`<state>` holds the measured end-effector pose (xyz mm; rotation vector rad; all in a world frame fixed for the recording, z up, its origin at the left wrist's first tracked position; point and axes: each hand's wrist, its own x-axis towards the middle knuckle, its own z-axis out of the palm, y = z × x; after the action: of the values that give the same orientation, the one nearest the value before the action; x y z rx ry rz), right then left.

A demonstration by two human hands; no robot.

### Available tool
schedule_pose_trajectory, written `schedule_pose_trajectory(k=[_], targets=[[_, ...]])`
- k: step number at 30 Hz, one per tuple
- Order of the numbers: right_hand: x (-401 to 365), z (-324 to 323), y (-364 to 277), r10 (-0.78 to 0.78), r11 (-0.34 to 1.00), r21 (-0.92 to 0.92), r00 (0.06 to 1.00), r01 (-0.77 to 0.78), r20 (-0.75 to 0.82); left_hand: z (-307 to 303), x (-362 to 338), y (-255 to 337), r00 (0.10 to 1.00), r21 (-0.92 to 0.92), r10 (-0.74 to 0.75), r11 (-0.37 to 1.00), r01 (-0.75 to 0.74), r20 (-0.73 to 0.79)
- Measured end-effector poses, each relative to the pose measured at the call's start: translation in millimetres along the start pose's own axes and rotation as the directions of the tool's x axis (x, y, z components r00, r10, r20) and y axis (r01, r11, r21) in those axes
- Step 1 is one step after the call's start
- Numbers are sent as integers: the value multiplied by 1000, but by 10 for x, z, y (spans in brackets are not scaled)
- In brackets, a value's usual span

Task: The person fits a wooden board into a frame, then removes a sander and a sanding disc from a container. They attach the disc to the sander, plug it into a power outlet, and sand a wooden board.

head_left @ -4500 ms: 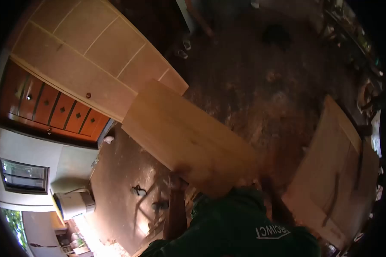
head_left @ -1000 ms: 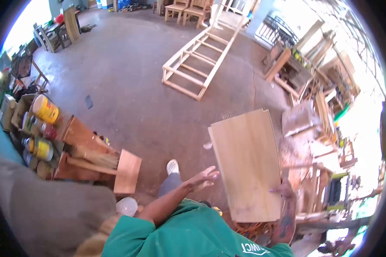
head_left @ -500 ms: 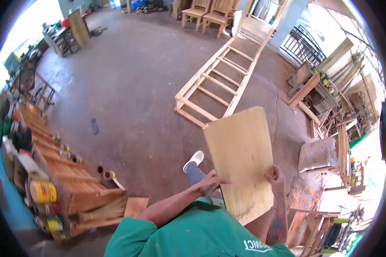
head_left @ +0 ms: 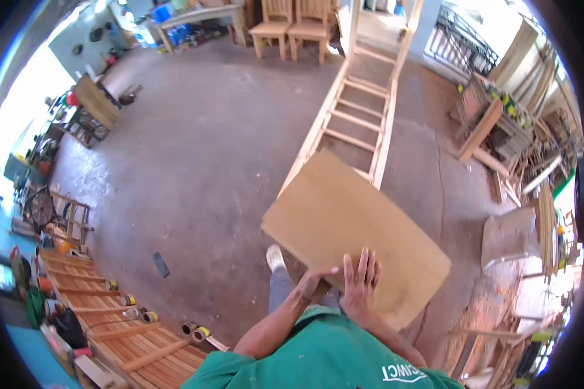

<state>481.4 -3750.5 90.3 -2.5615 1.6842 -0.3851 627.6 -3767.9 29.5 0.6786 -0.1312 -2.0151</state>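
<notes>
A flat rectangular wooden board [head_left: 370, 223] is held out in front of my body, tilted diagonally. My left hand [head_left: 313, 282] grips its near edge, thumb on the upper face and the other fingers hidden beneath. On the board's face, close to that same edge, my right hand [head_left: 361, 285] lies flat with its fingers stretched out. Beyond the board a long ladder-like wooden frame [head_left: 353, 139] rests on the floor, its near end covered by the board.
Two wooden chairs [head_left: 270, 29] stand at the back. A slatted wooden piece [head_left: 120, 324] with several tins lies at lower left. On the floor is a dark flat object [head_left: 161, 264]. At right are a filled sack [head_left: 511, 236] and stacked timber [head_left: 544, 223].
The board has turned from nearly upright to a diagonal, its far end swinging left. My right hand has left the right edge and now lies flat on the face. The view has shifted.
</notes>
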Motion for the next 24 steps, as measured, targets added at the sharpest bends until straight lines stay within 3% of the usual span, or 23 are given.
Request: schedule_pose_trajectory(k=[2,5,6,9,11,12,13,14,16,18,19,20,21,22,23,24], targets=[[316,155,46,152,988,39,988,-152,-9,209,274,218,1000,78,19,997,-19,-9],[517,508,301,282,958,38,957,-285,60,208,693,324,979,193,-122,969,153,-165],[564,567,363,280,958,43,959,-282,50,330,767,415,959,202,-166,956,213,-229],[747,743,601,264,959,90,962,-269,64,297,1098,398,985,213,-58,973,92,-160],[800,999,753,276,931,228,959,-285,69,122,1329,505,973,259,-157,945,197,-168],[891,1138,828,285,924,237,953,-301,100,-23,1474,574,958,333,-240,900,280,-159],[1011,1308,908,354,875,254,902,-413,245,-194,1625,658,967,390,-220,885,253,-129],[1133,1551,991,410,816,251,827,-521,386,-462,1779,741,953,329,-282,895,302,-109],[1463,2061,1156,397,793,243,776,-559,491,-1034,2108,909,956,494,-230,819,292,-185],[1622,2796,1349,327,851,171,756,-496,567,-2088,2366,959,954,623,-174,726,291,-243],[1711,3177,1443,293,855,169,726,-490,622,-2506,2411,1094,963,521,-115,822,229,-242],[1808,3531,1511,260,858,171,696,-484,670,-2870,2458,1213,902,531,32,817,225,-431],[1966,3700,1521,225,874,151,661,-462,716,-3172,2454,1351,862,683,250,717,141,-441],[2131,3847,1534,199,887,132,623,-443,757,-3110,2499,1634,769,633,275,745,209,-577],[2202,4092,1577,177,905,114,605,-411,777,-3363,2564,1837,712,530,252,825,197,-656],[2229,4328,1606,149,923,98,580,-371,801,-3500,2662,2011,675,539,261,808,238,-690]])
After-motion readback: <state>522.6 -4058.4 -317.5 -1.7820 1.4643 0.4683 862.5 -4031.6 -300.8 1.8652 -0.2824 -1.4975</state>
